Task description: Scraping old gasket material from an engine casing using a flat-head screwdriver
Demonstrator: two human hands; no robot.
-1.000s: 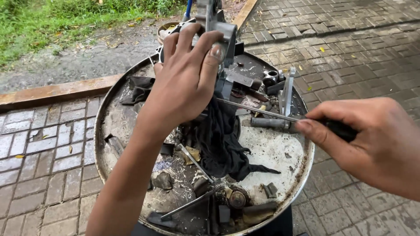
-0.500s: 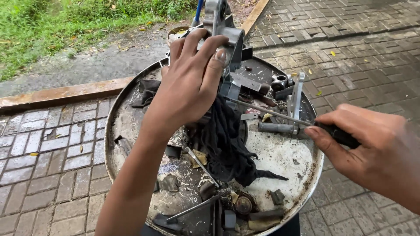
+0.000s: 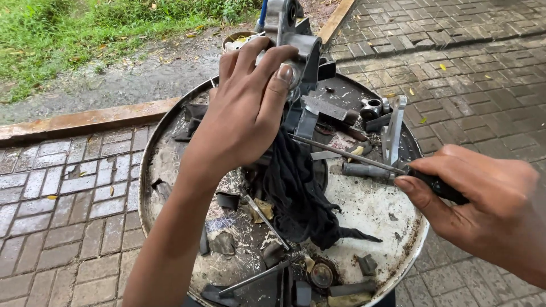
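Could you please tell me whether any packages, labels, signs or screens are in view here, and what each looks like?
None can be made out. The round metal tray bears only loose metal parts, a dark cloth and scraps; the left hand grips a grey metal casting, and the right hand holds a screwdriver.

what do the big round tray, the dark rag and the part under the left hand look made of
Tray: likely sheet metal, whitish, rust-stained, thin rim. Rag: soft dark cloth, draped in folds. Part under the left hand: seemingly cast metal, dull grey, thick edges.
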